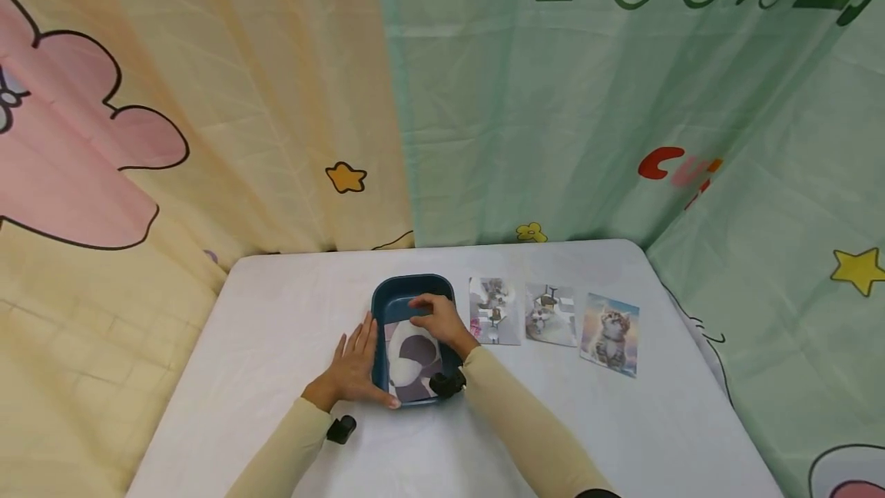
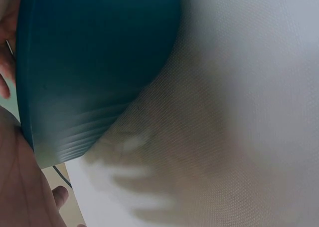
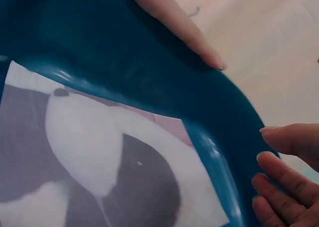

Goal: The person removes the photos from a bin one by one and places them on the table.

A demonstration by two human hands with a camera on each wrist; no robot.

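Observation:
A dark teal rectangular tray (image 1: 394,294) stands on the table in the head view. Inside it lies a printed picture card (image 1: 404,363) with large white and grey-purple shapes; the right wrist view also shows this card (image 3: 84,147). My left hand (image 1: 356,371) rests against the tray's left side, fingers extended, its thumb at the near left corner. In the left wrist view, its palm (image 2: 22,182) lies by the rim. Over the tray reaches my right hand (image 1: 439,320), its fingers loosely bent above the far part. In the right wrist view, its separated fingers (image 3: 289,187) hold nothing.
Right of the tray lie three more cards: two grey-white pictures (image 1: 495,312) (image 1: 551,316) and a kitten picture (image 1: 610,335). A white cloth covers the table (image 1: 290,298). Printed curtains (image 1: 512,121) hang behind it. Black wrist cameras (image 1: 342,429) sit at both wrists.

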